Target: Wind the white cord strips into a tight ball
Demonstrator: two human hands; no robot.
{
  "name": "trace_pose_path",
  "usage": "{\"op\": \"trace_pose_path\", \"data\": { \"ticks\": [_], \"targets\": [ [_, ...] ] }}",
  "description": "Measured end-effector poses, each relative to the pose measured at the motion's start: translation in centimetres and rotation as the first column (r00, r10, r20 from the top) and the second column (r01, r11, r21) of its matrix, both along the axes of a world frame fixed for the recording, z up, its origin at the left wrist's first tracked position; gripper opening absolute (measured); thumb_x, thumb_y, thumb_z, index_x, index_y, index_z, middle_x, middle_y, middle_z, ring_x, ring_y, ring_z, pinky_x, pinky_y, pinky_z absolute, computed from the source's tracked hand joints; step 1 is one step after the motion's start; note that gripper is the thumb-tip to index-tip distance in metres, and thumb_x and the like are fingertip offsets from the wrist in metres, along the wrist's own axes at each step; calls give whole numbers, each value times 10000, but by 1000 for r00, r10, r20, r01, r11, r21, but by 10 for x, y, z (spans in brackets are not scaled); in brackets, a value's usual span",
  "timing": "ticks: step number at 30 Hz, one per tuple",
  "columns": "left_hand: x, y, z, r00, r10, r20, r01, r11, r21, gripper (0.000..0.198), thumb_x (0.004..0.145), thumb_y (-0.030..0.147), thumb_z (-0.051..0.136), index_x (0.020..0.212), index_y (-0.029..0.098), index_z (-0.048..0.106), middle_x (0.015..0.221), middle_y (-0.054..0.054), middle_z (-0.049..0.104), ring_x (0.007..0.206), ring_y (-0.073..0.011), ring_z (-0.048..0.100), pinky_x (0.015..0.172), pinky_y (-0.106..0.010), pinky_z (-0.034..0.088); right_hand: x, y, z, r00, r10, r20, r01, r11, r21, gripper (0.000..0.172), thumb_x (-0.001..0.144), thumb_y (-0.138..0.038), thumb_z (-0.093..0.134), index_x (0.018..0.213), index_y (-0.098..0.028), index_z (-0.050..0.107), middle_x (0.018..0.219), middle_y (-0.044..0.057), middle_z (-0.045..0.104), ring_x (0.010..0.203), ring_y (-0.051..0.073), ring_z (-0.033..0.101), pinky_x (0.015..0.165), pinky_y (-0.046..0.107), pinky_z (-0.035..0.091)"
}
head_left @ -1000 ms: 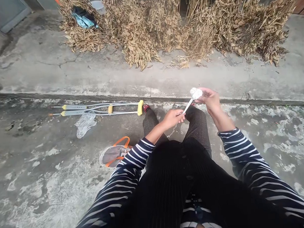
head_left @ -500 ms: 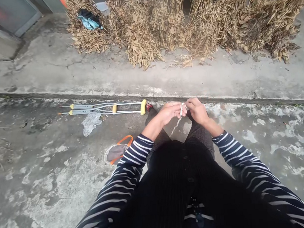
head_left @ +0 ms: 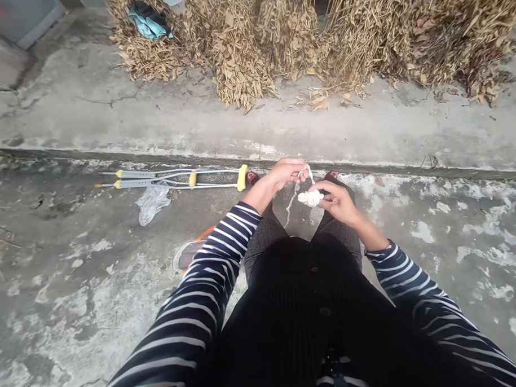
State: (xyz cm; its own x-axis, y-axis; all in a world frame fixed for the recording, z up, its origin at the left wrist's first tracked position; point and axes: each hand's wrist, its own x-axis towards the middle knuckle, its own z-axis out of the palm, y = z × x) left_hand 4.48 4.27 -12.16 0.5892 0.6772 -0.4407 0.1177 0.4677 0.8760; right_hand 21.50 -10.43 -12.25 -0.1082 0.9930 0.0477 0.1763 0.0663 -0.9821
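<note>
Both of my hands are out in front of my legs, working on white cord. My right hand [head_left: 337, 202] grips a small wound bundle of white cord [head_left: 310, 199] between thumb and fingers. Up and to the left of it, my left hand [head_left: 286, 174] pinches a strand of the same cord [head_left: 311, 172], which arches from its fingertips towards the bundle. From below the left fingers a thin twisted tail [head_left: 290, 206] dangles between my knees. Where the tail's lower end stops is hard to see.
A pair of crutches [head_left: 173, 179] with yellow pads lies along the step to my left. Beside them are a clear plastic bag [head_left: 152, 204] and a grey bag with orange trim [head_left: 187, 256]. Dried plant stalks [head_left: 245, 58] lean beyond the raised concrete ledge [head_left: 222, 130].
The hands have drawn apart, the right one moving down and the left one slightly up. The cord bundle, hidden before, now shows in the right hand.
</note>
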Motion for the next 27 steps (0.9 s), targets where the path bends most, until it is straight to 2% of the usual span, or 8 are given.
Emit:
{"op": "trace_pose_path", "data": {
  "ticks": [3, 6, 10, 13, 16, 19, 22, 27],
  "targets": [
    [-1, 8, -4, 963, -104, -248, 165, 957, 240, 51, 811, 102, 698, 779, 97, 738, 780, -82, 728, 691, -151, 671, 643, -243, 524, -3, 1, 7, 976, -63, -208, 45, 995, -92, 277, 711, -223, 799, 986, -236, 767, 1079, 53, 704, 935, 201, 657, 712, 301, 598],
    [1, -5, -9, 981, -40, -188, 122, 884, 451, 210, 735, 25, 695, 898, 134, 769, 999, -65, 762, 888, -173, 694, 793, -267, 555, -4, 7, 9, 914, -197, -355, 125, 968, -216, 389, 574, -251, 902, 938, -219, 766, 976, 52, 737, 903, 224, 674, 651, 333, 633],
    [1, -37, -19, 983, -161, 91, 133, 956, 263, 379, 746, 54, 704, 1108, 157, 753, 1165, -89, 758, 1081, -209, 694, 947, -350, 542, 0, 10, 9, 864, -294, -408, 128, 913, -387, 464, 460, -210, 936, 896, -204, 778, 865, 37, 754, 810, 210, 699, 603, 324, 643],
    [-8, -54, -23, 979, -134, 153, 108, 981, 163, 383, 724, 122, 791, 1105, 142, 753, 1183, -116, 754, 1119, -222, 688, 1015, -368, 508, 2, 8, 7, 858, -328, -395, 124, 878, -461, 460, 447, -186, 931, 886, -200, 794, 855, 38, 769, 763, 202, 717, 602, 327, 653],
    [-20, -62, -21, 967, -164, 195, 147, 984, 101, 490, 708, 189, 842, 1183, 149, 729, 1174, -121, 754, 1086, -215, 701, 996, -352, 521, 2, 6, 4, 862, -349, -367, 173, 884, -435, 441, 442, -171, 922, 864, -199, 796, 842, 33, 769, 756, 197, 714, 586, 313, 651],
    [-24, -67, -21, 964, -174, 202, 158, 983, 96, 580, 688, 250, 879, 1230, 143, 700, 1067, -104, 770, 928, -183, 722, 890, -320, 562, 2, 5, 4, 883, -332, -331, 193, 901, -389, 426, 450, -167, 915, 856, -191, 788, 829, 28, 760, 770, 192, 699, 578, 297, 641],
    [-20, -68, -26, 980, -96, 174, 69, 985, 156, 495, 720, 326, 867, 1135, 100, 721, 856, -63, 759, 725, -141, 689, 762, -283, 571, 0, 2, 10, 887, -317, -337, 180, 907, -380, 461, 488, -171, 910, 931, -197, 784, 893, 31, 765, 856, 199, 699, 669, 316, 653],
    [-10, -76, -36, 977, 37, 210, -77, 980, 184, 450, 742, 294, 845, 1124, 90, 725, 843, -56, 763, 678, -125, 671, 723, -264, 567, -1, -5, 14, 880, -282, -383, 109, 904, -413, 558, 568, -251, 947, 1091, -244, 755, 1069, 34, 751, 998, 187, 694, 852, 320, 640]
  ]
}}
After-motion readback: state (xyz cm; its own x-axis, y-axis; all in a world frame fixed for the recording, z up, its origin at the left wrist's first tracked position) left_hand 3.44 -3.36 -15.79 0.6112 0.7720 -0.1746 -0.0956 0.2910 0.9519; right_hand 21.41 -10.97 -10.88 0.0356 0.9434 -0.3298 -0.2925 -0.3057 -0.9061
